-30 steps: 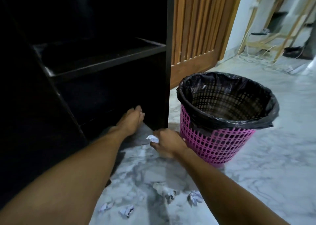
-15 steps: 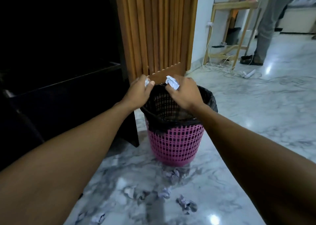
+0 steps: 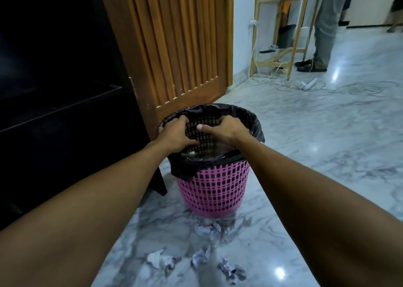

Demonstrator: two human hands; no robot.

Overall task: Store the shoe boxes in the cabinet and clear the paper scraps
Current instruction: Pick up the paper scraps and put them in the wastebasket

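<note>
A pink mesh waste basket (image 3: 214,190) lined with a black bag stands on the marble floor in front of me. My left hand (image 3: 176,134) and my right hand (image 3: 224,128) both hover over its mouth with fingers spread and nothing in them. A pale scrap (image 3: 192,153) shows inside the basket near the front rim. Several crumpled paper scraps lie on the floor below the basket, such as one scrap (image 3: 207,229) close to its base and another scrap (image 3: 231,270) nearer me. The dark cabinet (image 3: 65,103) stands at the left; no shoe boxes show.
A slatted wooden door (image 3: 181,47) stands behind the basket. At the back right a person's legs (image 3: 325,29) stand by a wooden rack (image 3: 283,25), with white cables and a power strip (image 3: 305,85) on the floor.
Both hands held crumpled paper scraps above the basket half a second ago; now the fingers are spread and the scraps are gone from them. The view has dropped closer to the basket.
</note>
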